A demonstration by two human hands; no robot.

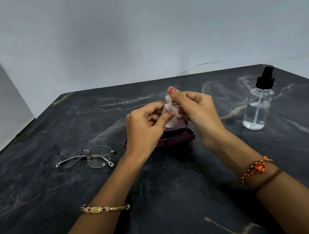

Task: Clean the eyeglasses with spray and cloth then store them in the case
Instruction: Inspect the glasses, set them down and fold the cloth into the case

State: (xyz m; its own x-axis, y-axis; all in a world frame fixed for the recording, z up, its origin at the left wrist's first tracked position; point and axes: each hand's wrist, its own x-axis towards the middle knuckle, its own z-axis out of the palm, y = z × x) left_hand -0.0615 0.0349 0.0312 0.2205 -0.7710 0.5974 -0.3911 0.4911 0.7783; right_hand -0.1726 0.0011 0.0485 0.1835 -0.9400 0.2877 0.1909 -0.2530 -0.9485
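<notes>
Both hands (171, 114) pinch the cloth (170, 113) above the purple case (175, 136).

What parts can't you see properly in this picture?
1. Head view: much of the purple case sits behind the left hand and right hand, so whether it is open or shut can't be told.
2. The white cloth is bunched between the fingers; its full shape is hidden.
3. The spray bottle nozzle is too small to show which way it points.
4. The bottom edge cuts off both forearms.
</notes>
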